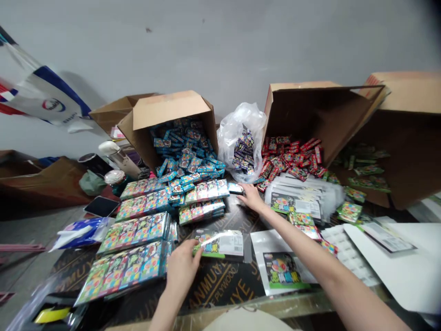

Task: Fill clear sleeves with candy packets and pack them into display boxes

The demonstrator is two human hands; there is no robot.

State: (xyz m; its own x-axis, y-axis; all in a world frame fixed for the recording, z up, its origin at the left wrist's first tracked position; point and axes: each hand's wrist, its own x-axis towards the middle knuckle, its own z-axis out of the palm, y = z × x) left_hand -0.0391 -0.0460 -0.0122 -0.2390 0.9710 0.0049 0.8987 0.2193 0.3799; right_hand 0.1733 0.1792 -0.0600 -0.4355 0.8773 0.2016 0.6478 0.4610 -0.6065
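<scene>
Resting the left hand (182,264) at the left end of a flat packet printed in black, green and white (220,244), with thumb laid upon its edge and fingers bent beside it; cannot tell whether pinching it or only pressing it. Finding this packet flat on the black tabletop with brown lettering (237,287), toward the front edge. Touching with the right hand (251,196), farther forward, the right end of a small narrow box with white top (234,188), with thumb and forefinger partly curled about it; cannot tell whether truly grasping it. Seeing this box just beside the right end of a short row of multicoloured boxes (206,191), with a second such row (201,212) nearer to the front. Noticing at the left four longer rows of multicoloured packs (127,266), and behind these an opened brown carton (172,110) with small blue boxes (191,154) heaped in its mouth. Seeing also, behind the right hand, a translucent plastic bag (226,133) with small purple boxes (244,149) inside, and to its right another brown carton (306,108) with small red boxes (285,158). Noting beside the right forearm a stack of printed translucent pouches (303,200).
</scene>
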